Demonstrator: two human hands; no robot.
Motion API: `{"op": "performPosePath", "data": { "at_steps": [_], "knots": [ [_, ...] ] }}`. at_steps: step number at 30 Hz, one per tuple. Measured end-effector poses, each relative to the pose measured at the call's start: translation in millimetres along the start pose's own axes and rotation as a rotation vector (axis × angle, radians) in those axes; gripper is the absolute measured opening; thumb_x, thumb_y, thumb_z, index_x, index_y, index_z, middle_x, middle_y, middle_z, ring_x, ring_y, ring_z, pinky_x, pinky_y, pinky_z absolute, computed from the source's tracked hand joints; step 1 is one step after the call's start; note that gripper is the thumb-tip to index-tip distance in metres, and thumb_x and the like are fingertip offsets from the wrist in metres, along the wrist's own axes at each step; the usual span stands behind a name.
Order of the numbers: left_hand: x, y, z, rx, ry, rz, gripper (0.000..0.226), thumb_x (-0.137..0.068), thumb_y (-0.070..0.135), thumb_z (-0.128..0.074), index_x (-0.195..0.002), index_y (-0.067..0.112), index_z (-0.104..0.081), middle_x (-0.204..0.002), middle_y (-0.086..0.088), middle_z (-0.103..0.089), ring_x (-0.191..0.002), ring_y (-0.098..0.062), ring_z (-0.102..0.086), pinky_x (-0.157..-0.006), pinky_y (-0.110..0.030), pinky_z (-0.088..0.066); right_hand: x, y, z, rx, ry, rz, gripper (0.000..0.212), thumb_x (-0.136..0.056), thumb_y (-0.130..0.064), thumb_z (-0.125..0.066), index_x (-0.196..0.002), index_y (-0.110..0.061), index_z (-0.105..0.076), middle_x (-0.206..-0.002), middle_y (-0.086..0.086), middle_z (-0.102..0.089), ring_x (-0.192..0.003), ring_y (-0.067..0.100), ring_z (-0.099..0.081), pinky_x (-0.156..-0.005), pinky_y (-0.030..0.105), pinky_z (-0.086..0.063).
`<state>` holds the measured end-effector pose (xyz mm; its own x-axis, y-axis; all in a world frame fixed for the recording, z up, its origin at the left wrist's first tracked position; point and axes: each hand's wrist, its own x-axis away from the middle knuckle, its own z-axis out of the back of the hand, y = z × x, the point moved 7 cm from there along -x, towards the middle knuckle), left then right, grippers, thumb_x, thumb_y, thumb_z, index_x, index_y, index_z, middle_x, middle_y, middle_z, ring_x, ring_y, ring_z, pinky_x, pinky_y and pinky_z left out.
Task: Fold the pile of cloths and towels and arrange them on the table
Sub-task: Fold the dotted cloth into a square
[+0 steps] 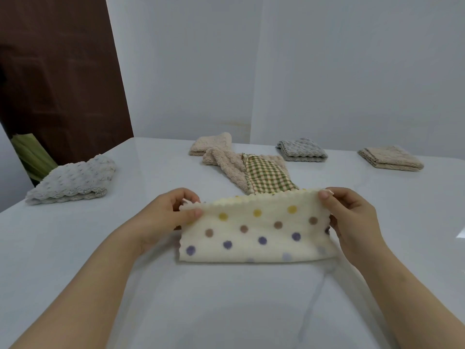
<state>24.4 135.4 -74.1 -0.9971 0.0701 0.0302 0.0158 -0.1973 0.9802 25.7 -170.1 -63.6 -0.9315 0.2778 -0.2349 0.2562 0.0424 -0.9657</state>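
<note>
A cream cloth with yellow, brown and purple dots (254, 230) is folded in half in front of me, its fold resting on the white table (226, 298). My left hand (168, 217) pinches its upper left corner and my right hand (352, 217) pinches its upper right corner, holding the scalloped edges together. Just behind it lies an unfolded beige fleece cloth with a green checked panel (254, 172). Folded cloths lie around the table: a pale grey one (73, 180) at the left, a beige one (211, 144) at the back, a grey one (302, 149) and a tan one (391, 157) at the right.
White walls rise close behind the table's far edge. A dark brown panel (57, 71) stands at the left with something green (30, 154) at its foot, beyond the table's left edge.
</note>
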Motion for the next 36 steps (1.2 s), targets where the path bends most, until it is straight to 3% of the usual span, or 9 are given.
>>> {"op": "performPosePath", "data": {
  "at_steps": [3,9,12,18,21,27,31,34,36],
  "knots": [
    [-1,9,6,0.093,0.089,-0.105,0.017,-0.087,0.001,-0.056,-0.075,0.013,-0.058,-0.069,0.0,-0.049,-0.058,-0.006,-0.048,-0.059,-0.017,-0.043,-1,1,0,-0.03,-0.002,-0.011,0.015,-0.083,-0.011,-0.064,-0.07,-0.018,-0.064,-0.06,-0.008,-0.061,-0.064,0.016,-0.051,-0.056,0.031,-0.039],
    [2,16,9,-0.024,0.199,-0.203,0.017,-0.083,0.0,-0.063,-0.071,0.013,-0.061,-0.069,0.002,-0.057,-0.053,0.0,-0.053,-0.055,-0.007,-0.044,1,1,-2,-0.001,-0.017,-0.008,0.018,-0.083,-0.014,-0.065,-0.067,-0.022,-0.064,-0.055,-0.011,-0.06,-0.052,0.007,-0.052,-0.04,0.016,-0.038],
    [2,13,0,-0.151,0.087,-0.162,0.015,-0.081,0.005,-0.067,-0.078,0.019,-0.065,-0.075,0.01,-0.062,-0.061,-0.005,-0.055,-0.057,-0.007,-0.044,1,-1,-1,0.05,-0.001,0.012,0.021,-0.082,-0.02,-0.067,-0.063,-0.028,-0.066,-0.056,-0.013,-0.061,-0.052,0.004,-0.053,-0.038,0.016,-0.035],
    [5,-2,-21,-0.246,-0.128,0.021,0.027,-0.074,0.004,-0.074,-0.093,0.021,-0.066,-0.085,0.004,-0.059,-0.062,-0.004,-0.057,-0.055,-0.017,-0.05,2,-4,-3,0.023,-0.022,0.051,0.025,-0.082,-0.018,-0.066,-0.059,-0.029,-0.067,-0.058,-0.015,-0.064,-0.057,0.001,-0.056,-0.044,0.014,-0.043],
    [5,4,-16,-0.229,-0.065,-0.042,0.016,-0.077,0.002,-0.07,-0.079,0.017,-0.064,-0.069,0.005,-0.055,-0.049,0.002,-0.049,-0.049,-0.012,-0.043,2,-6,-4,0.005,-0.03,0.063,0.026,-0.081,-0.017,-0.066,-0.059,-0.029,-0.067,-0.06,-0.015,-0.064,-0.06,0.004,-0.057,-0.049,0.015,-0.047],
    [2,15,0,-0.063,0.104,-0.211,0.019,-0.077,0.001,-0.069,-0.066,0.014,-0.061,-0.056,0.012,-0.062,-0.057,0.001,-0.056,-0.057,-0.006,-0.043,2,-8,-3,-0.027,-0.021,0.07,0.026,-0.081,-0.018,-0.066,-0.058,-0.031,-0.068,-0.061,-0.015,-0.064,-0.067,0.008,-0.057,-0.054,0.018,-0.049],
    [4,17,-7,-0.154,0.067,-0.221,0.019,-0.075,0.005,-0.073,-0.078,0.022,-0.063,-0.079,0.011,-0.065,-0.074,-0.005,-0.059,-0.069,-0.013,-0.048,4,-11,-4,-0.047,-0.042,0.089,0.026,-0.08,-0.016,-0.066,-0.059,-0.031,-0.069,-0.062,-0.015,-0.065,-0.065,0.005,-0.058,-0.056,0.018,-0.051],
    [4,13,-21,-0.362,0.001,-0.218,0.043,-0.072,0.017,-0.078,-0.095,0.045,-0.055,-0.103,0.018,-0.058,-0.088,-0.002,-0.055,-0.076,-0.013,-0.044,7,-14,-8,-0.033,-0.069,0.11,0.026,-0.08,-0.016,-0.066,-0.06,-0.031,-0.069,-0.064,-0.014,-0.067,-0.065,0.003,-0.06,-0.057,0.017,-0.053],
    [5,12,-26,-0.438,-0.023,-0.2,0.048,-0.073,0.022,-0.077,-0.098,0.052,-0.049,-0.105,0.016,-0.056,-0.092,0.0,-0.054,-0.077,-0.01,-0.041,8,-17,-10,-0.046,-0.082,0.115,0.024,-0.078,-0.016,-0.066,-0.06,-0.03,-0.07,-0.065,-0.013,-0.068,-0.065,0.002,-0.061,-0.058,0.017,-0.053]
  ]
}}
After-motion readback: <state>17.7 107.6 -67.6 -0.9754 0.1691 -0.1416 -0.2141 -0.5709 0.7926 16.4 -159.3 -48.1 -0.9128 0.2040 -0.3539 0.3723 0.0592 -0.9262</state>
